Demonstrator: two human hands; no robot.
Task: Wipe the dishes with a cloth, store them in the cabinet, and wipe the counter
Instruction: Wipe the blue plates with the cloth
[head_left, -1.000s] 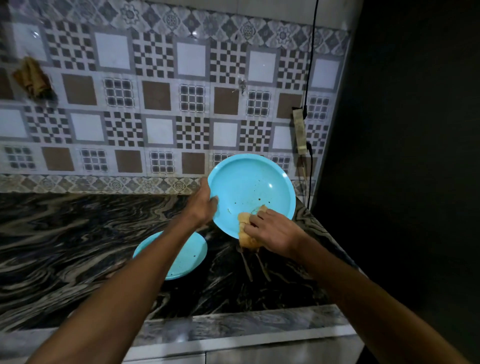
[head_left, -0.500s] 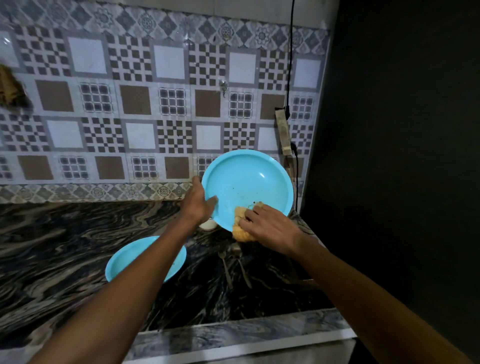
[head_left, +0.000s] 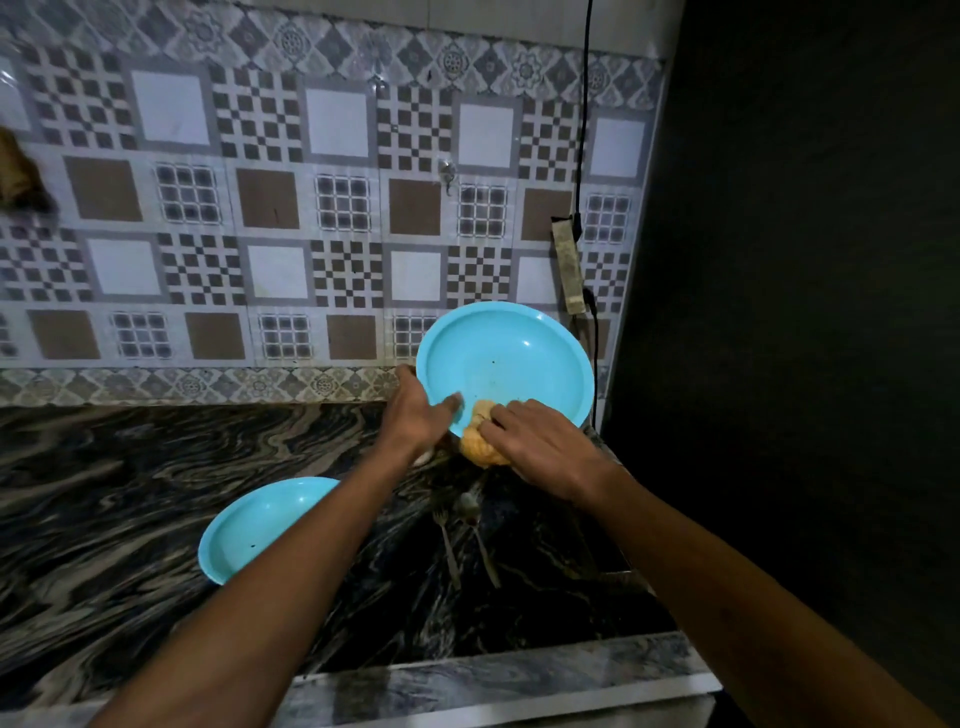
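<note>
Marbled counter (head_left: 130, 519), hands wiping turquoise plate (head_left: 511, 358), cloth (head_left: 480, 441)

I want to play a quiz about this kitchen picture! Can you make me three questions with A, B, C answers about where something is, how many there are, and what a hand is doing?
1. Where do the fork and spoon lie?
A. on the counter
B. in the raised plate
C. on the wall

2. How many blue plates show?
A. one
B. two
C. four

3. What does the right hand do?
A. hangs idle
B. holds the fork
C. presses a cloth on the raised plate

Answers:
1 A, they rest on the dark counter.
2 B, the raised plate and a second plate on the counter.
3 C, its fingers grip the yellow cloth against the plate, whose rim the left hand holds.
</note>
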